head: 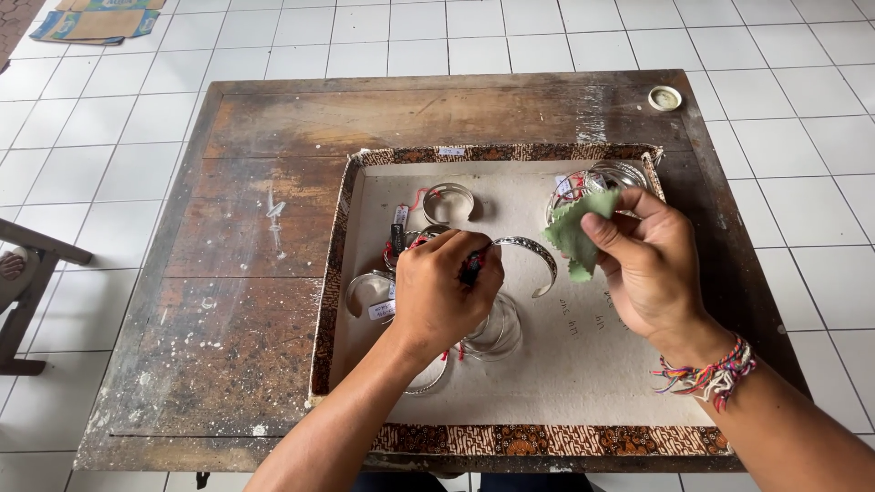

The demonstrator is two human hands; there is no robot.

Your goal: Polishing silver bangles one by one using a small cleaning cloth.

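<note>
Left hand (pixel 444 290) closed around one end of a silver cuff bangle (pixel 529 258), holding it just above the tray (pixel 510 439). Right hand (pixel 652 266) pinches a green cloth (pixel 578 230) between thumb and fingers, just right of the bangle, not touching it. More silver bangles (pixel 448 202) lie in the tray, some under the left hand. Tray sits on a worn wooden table (pixel 246 273); small round lid (pixel 664 97) beyond the tray's far right corner.

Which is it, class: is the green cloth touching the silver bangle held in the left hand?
Apart. The head view shows bare tray card between the green cloth, pinched in the right hand, and the silver bangle held by the left hand.
</note>
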